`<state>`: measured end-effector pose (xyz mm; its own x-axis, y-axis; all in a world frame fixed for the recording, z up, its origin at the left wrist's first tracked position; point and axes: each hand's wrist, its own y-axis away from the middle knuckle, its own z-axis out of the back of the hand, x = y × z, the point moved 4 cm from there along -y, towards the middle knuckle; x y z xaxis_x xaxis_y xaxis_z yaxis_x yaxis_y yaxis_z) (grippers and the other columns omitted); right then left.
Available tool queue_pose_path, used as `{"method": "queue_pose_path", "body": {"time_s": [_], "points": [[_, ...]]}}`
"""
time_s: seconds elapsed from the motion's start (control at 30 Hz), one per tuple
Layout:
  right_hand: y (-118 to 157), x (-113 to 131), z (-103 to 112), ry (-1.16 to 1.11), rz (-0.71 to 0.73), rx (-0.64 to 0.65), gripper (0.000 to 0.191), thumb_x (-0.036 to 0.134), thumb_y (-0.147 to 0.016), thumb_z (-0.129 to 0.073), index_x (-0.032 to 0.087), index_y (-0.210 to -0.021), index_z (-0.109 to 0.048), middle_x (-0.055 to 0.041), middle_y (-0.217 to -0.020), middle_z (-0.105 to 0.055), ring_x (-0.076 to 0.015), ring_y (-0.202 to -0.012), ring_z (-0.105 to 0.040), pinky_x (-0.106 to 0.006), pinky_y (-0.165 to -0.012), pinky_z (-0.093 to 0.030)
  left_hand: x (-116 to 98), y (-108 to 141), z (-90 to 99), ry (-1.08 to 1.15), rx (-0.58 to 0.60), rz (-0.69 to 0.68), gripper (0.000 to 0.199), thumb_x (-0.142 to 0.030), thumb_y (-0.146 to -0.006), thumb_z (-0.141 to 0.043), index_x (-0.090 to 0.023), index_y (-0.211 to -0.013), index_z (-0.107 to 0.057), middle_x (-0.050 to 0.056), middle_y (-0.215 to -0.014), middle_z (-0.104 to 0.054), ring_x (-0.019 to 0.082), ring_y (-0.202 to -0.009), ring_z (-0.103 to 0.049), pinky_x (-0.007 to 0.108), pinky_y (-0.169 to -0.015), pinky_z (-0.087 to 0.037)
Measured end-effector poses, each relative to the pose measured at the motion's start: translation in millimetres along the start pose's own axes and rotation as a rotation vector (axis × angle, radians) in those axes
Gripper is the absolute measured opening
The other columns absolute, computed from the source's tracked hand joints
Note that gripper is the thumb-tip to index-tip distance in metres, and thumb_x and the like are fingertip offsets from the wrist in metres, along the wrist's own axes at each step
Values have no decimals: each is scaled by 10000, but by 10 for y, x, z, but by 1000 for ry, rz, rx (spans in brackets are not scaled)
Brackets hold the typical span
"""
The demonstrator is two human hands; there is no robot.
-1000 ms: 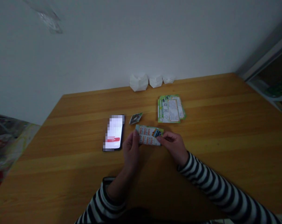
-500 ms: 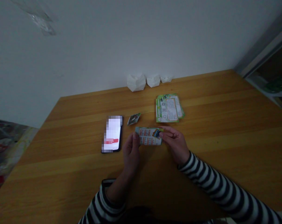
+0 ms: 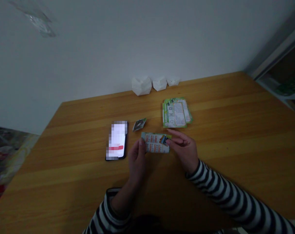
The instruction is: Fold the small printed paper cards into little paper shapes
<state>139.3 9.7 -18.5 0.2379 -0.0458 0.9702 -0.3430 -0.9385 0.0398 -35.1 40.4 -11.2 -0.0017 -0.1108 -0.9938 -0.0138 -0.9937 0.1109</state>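
Left hand (image 3: pixel 137 159): grip clenched on the left end of the printed paper (image 3: pixel 156 147).
Right hand (image 3: pixel 185 152): grip pinching its right end.
Printed paper: between both hands, over the tabletop (image 3: pixel 218 139).

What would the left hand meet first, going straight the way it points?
Probably the small folded grey-green paper, just beyond the white and orange printed paper in the left hand; height is unclear, so it might pass above.
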Motion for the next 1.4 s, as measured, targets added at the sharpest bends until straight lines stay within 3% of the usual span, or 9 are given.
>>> {"method": "queue_pose_path", "body": {"time_s": [0.23, 0.43, 0.63, 0.9, 1.03, 1.27, 1.33, 1.4], "points": [[-13, 27, 17, 151, 139, 23, 260, 256, -782, -744, 284, -1040, -762, -29, -1008, -783, -215, -863, -761, -442, -848, -634, -56, -16, -3, 8, 5, -12, 339, -479, -902, -570, -164, -830, -672, 31, -773, -685, 141, -681, -608, 233, -633, -479], [-41, 17, 49, 202, 159, 41, 157, 245, -808, -725, 278, -948, -786, -33, -938, -794, -216, -846, -764, -418, -822, -642, -33, -36, 9, 23, 2, 13, 374, -516, -874, -597, -153, -822, -674, 28, -743, -675, 139, -655, -596, 233, -612, -468], [-40, 40, 40, 284, 210, 114, 215, 237, -819, -717, 303, -1019, -764, -19, -1015, -778, -225, -884, -761, -440, -846, -636, -59, -39, -1, 28, -9, 47, 390, -537, -858, -605, -155, -821, -675, 19, -697, -657, 136, -608, -580, 233, -571, -461], [-43, 36, 50, 308, 207, 119, 208, 234, -818, -718, 298, -1008, -770, -17, -1022, -776, -229, -889, -761, -434, -853, -634, -72, -54, 10, 5, -24, 42, 390, -540, -843, -617, -158, -777, -664, 7, -671, -623, 132, -593, -554, 233, -562, -454], [-52, 32, 47, 337, 213, 156, 208, 231, -819, -716, 289, -1011, -772, -28, -1006, -782, -229, -874, -762, -419, -813, -641, -39, -65, -6, -15, 28, 37, 397, -544, -853, -601, -157, -800, -673, 17, -692, -630, 138, -616, -560, 237, -579, -463], [-81, 3, 41, 293, 50, 262, 201, 253, -796, -729, 243, -991, -780, -52, -934, -796, -205, -787, -761, -362, -740, -638, -25, -20, -153, -89, 317, 86, 371, -479, -895, -570, -154, -762, -687, 9, -653, -633, 119, -573, -529, 213, -534, -408], [-90, -20, 37, 255, -39, 287, 268, 259, -762, -753, 231, -1028, -766, -43, -836, -797, -196, -704, -754, -335, -663, -634, 2, -27, -166, -74, 328, 112, 353, -471, -884, -593, -147, -796, -703, 8, -649, -635, 115, -571, -534, 206, -527, -402], [-94, -29, 43, 225, -77, 245, 246, 274, -734, -769, 211, -971, -773, -41, -769, -790, -192, -654, -745, -314, -617, -624, 42, -44, -165, 5, 291, 147, 329, -458, -859, -638, -154, -963, -706, 18, -714, -680, 125, -608, -582, 211, -557, -439]]}}
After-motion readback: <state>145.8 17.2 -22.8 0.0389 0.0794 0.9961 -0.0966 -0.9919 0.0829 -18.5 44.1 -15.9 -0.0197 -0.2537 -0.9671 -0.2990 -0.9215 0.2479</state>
